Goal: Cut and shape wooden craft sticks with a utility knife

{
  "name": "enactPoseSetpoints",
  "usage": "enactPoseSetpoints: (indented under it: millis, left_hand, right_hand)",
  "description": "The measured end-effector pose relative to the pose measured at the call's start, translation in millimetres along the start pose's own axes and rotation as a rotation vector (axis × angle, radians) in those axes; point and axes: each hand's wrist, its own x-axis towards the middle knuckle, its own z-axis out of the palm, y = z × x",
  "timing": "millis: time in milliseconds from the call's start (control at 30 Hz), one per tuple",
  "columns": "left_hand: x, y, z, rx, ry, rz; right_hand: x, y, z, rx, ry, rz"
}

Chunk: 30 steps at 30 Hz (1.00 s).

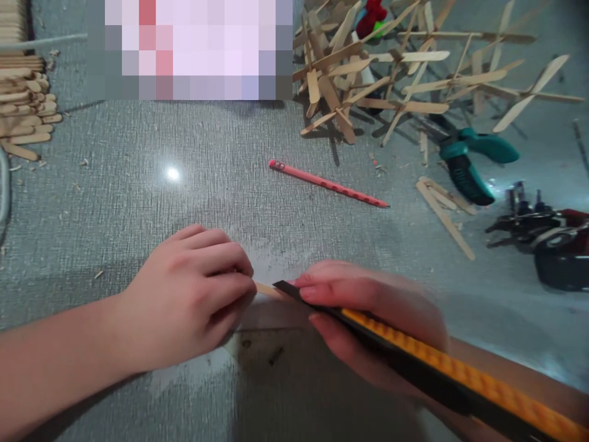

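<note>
My left hand (197,288) is closed, its fingertips pinching a thin wooden craft stick (265,288) of which only a short pale piece shows. From the right, my right hand (372,301) grips a utility knife (414,347) with an orange and black handle. Its dark blade (286,288) points left and lies over the stick, close to my left fingertips; whether it cuts into the wood I cannot tell. Beneath both hands is a strip of something flat and greyish (276,316) at the table edge. Part of the stick is hidden by my right hand and the blade.
A pink pencil (329,183) lies beyond my hands. Crossed craft sticks (423,107) pile up at the back right, beside teal-handled pliers (469,162). Loose sticks (444,215) and dark tools (543,236) are at right. Stacked craft sticks (27,104) stand far left.
</note>
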Motion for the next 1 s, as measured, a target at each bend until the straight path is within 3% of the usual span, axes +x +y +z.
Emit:
enactPoseSetpoints:
  millis: [600,833,1000]
  left_hand:
    - [1.1,-1.2,0.5,0.010,-0.018,-0.066]
    - [-2.6,-3.3,-2.1,0.172,-0.034,0.111]
    - [1.0,-3.9,-2.3,0.209,-0.026,0.084]
  right_hand:
    - [2.4,0.0,0.4,-0.008,-0.029,0.009]
    - [0.0,-2.7,-3.1,0.015,-0.004,0.032]
    - [-1.5,-2.4,0.5,0.019,0.047,0.089]
